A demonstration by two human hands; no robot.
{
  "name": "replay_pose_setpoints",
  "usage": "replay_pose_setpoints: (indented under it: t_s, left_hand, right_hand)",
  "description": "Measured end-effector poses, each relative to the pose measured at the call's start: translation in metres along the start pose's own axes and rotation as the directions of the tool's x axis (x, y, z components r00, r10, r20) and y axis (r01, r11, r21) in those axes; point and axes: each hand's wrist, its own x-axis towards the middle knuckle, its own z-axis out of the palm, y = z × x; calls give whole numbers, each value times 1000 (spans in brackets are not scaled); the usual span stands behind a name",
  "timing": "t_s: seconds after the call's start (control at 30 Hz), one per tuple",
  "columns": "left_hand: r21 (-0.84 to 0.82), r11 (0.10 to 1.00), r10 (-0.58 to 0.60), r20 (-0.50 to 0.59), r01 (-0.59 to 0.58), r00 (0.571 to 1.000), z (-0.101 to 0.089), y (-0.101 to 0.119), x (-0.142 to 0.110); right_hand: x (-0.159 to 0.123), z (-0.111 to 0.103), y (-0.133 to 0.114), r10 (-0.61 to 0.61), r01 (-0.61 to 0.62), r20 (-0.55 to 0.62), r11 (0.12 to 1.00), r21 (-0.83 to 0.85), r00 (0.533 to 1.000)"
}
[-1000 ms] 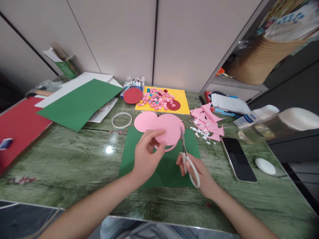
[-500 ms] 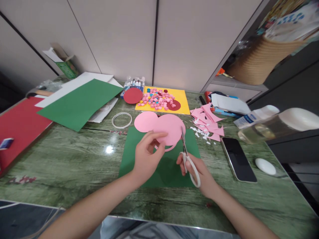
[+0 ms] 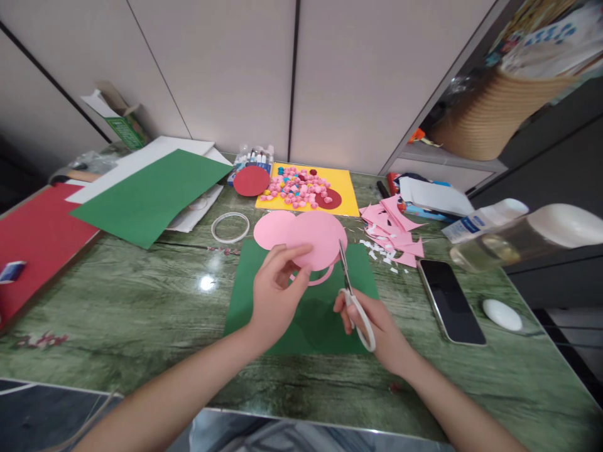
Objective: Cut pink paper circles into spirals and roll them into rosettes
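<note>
My left hand (image 3: 273,295) pinches the near edge of a pink paper disc (image 3: 318,240), held above a green sheet (image 3: 268,307) on the table. My right hand (image 3: 374,326) grips white-handled scissors (image 3: 351,292), whose blades meet the disc's right edge. A thin curl of trimmed pink paper (image 3: 316,277) hangs under the disc. A second pink disc (image 3: 272,229) lies flat just behind and to the left.
A black phone (image 3: 450,300), a white pebble-like object (image 3: 502,314) and bottles (image 3: 518,235) stand at right. Pink offcuts (image 3: 396,229), a yellow sheet with paper balls (image 3: 306,188), a tape ring (image 3: 230,226), a large green sheet (image 3: 151,191) and red paper (image 3: 32,238) lie around.
The pink disc has turned a little in my left hand. The scissors have shifted slightly left along its edge, and the hanging curl has grown.
</note>
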Motion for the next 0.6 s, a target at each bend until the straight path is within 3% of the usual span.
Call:
replay_pose_setpoints:
  t_s: [0.6]
  left_hand:
    - [21, 998, -66, 61, 65, 996, 1, 1, -4]
  right_hand:
    - [-2, 3, 3, -4, 4, -25, 1000, 9, 1000]
